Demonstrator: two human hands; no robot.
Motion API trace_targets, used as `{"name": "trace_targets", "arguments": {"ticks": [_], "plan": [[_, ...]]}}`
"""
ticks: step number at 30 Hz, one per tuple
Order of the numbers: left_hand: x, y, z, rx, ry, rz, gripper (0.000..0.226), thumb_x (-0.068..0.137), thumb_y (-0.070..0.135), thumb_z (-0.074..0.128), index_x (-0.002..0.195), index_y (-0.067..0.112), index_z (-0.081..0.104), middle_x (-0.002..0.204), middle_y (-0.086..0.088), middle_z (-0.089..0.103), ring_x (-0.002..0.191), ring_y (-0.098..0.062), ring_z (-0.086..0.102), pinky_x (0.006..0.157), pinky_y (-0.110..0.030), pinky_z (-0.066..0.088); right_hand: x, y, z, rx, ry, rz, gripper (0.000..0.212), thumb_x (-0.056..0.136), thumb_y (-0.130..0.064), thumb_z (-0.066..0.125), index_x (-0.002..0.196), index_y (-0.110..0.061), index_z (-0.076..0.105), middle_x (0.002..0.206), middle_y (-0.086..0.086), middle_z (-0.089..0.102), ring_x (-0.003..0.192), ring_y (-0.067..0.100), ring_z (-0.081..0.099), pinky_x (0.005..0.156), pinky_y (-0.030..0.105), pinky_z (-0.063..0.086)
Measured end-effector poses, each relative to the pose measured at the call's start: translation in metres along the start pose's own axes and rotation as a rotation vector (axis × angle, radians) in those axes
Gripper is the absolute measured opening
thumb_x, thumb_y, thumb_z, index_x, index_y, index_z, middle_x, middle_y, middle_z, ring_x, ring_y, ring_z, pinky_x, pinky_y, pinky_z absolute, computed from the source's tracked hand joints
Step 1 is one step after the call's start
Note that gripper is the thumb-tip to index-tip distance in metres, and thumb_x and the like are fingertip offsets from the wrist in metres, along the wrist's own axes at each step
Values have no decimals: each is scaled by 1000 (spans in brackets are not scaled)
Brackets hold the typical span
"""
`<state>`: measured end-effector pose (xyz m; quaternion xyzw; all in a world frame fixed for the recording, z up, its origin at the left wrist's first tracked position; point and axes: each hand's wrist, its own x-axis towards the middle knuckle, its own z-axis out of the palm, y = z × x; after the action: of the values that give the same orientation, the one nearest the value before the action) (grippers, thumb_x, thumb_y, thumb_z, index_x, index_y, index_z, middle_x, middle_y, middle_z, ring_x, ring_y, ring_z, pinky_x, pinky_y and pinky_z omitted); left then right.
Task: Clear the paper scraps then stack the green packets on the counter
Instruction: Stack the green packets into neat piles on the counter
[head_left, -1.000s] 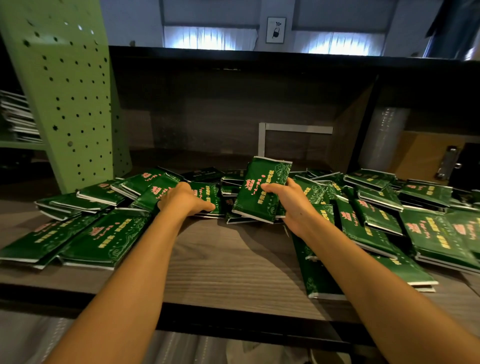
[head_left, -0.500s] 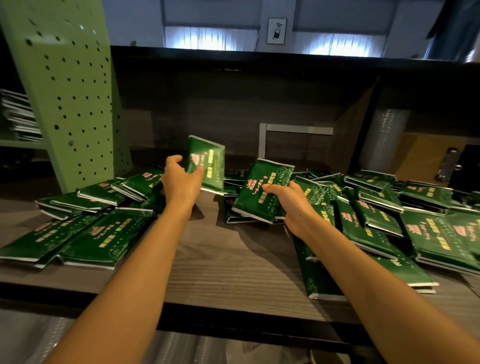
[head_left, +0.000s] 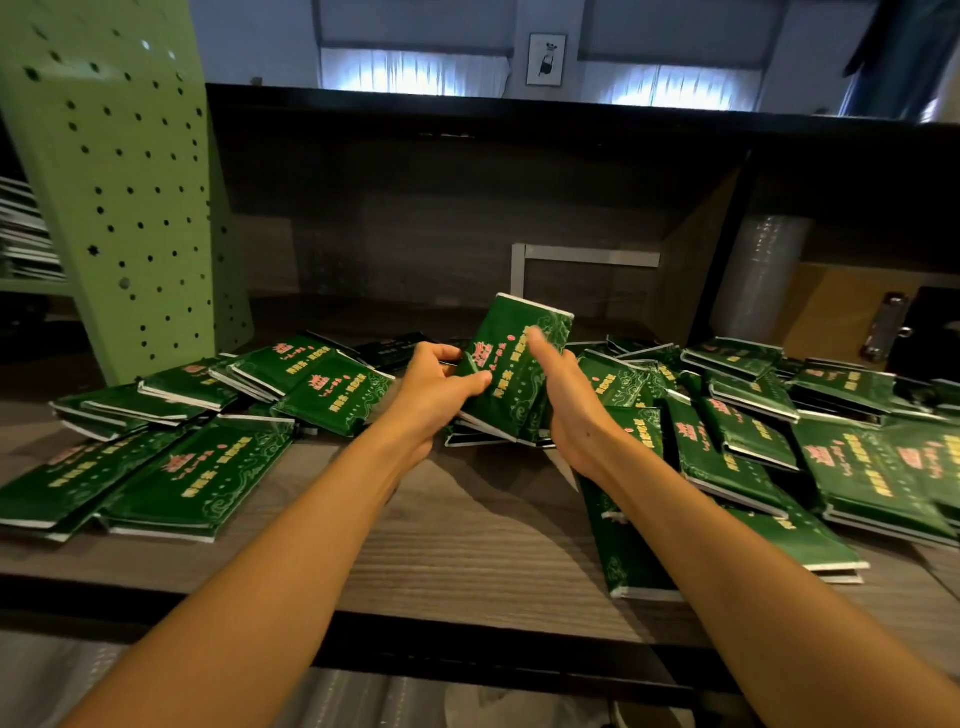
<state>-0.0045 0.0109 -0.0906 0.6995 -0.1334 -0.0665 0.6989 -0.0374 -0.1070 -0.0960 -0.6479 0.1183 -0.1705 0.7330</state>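
Early stacking; no paper scraps in view. Gripped in left hand (head_left: 434, 387) and right hand (head_left: 569, 415), fingers curled round: packet bundle (head_left: 511, 371), tilted over mid counter (head_left: 467, 551). Left to stack: loose packets (head_left: 208, 467), scattered left and right.

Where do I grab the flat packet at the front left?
Take the packet by its near short end, coming from the front. It lies flat, and that white-edged end faces you with nothing on it, so it is probably easiest to pinch there.
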Motion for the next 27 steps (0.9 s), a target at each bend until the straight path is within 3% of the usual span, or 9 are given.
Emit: {"name": "trace_targets", "arguments": {"ticks": [3,5,8,10,12,16,19,23,27], "plan": [[0,4,-1,38,-31,14,38,88,7,62,121,8,43,101,-5,54,81,-8,55,65,-18,47,0,0,-4,-19,27,-20,47,87,-15,63,128,-9,40,119,7,60,90,13,61,70,27,51],[4,7,-13,242,138,115,32,89,17,60,117,11,47,108,-7,51,88,-13,54,66,-18,43,-1,-1,-6,-32,21,-10,44,87,-12,63,126,-10,43,117,6,62,86,11,61,64,23,47],[11,7,-39,784,488,159,36,92,25,55,122,10,46,132,-15,41,122,-30,39,91,-37,40,-2,-2,-6,-48,-5,7,42,86,-12,63,124,-11,46,115,4,63,91,12,62,69,24,48],[14,2,-50,1022,486,0,52,92,27,55,136,8,35,145,-20,28,137,-37,19,107,-49,25,-3,-2,-5,-58,-19,14,43,85,-13,64,124,-11,47,116,5,63,96,16,62,80,31,51],[17,-4,-54,1113,390,-184,66,93,31,54,145,7,20,152,-25,15,141,-42,6,113,-52,14,-3,-1,-4,-66,-27,14,42,84,-13,65,123,-12,47,116,5,63,102,19,62,92,37,49],[22,-10,-59,1186,369,-225,69,92,35,55,145,7,20,148,-25,27,136,-42,22,109,-48,22,-3,-1,-4,-48,-31,17,41,84,-13,65,121,-13,48,114,5,64,102,20,62,96,41,47],[20,-9,-59,1199,393,-195,75,87,36,64,143,7,23,143,-21,37,133,-39,30,104,-44,30,-5,-1,-4,-36,-45,17,40,84,-11,65,120,-12,48,114,6,64,99,20,62,87,35,50],[23,-5,-62,990,384,-221,89,78,32,74,144,3,22,136,-20,47,129,-37,40,102,-43,37,-5,-3,-5,-26,-59,6,37,85,-10,64,118,-12,48,109,4,64,91,16,63,75,28,51],[24,-2,-56,752,476,-27,39,89,22,60,119,-1,50,122,-20,56,112,-37,52,85,-39,42,-5,-3,-7,-26,-52,-12,34,85,-9,64,115,-13,48,107,3,64,88,15,63,73,27,51]]}}
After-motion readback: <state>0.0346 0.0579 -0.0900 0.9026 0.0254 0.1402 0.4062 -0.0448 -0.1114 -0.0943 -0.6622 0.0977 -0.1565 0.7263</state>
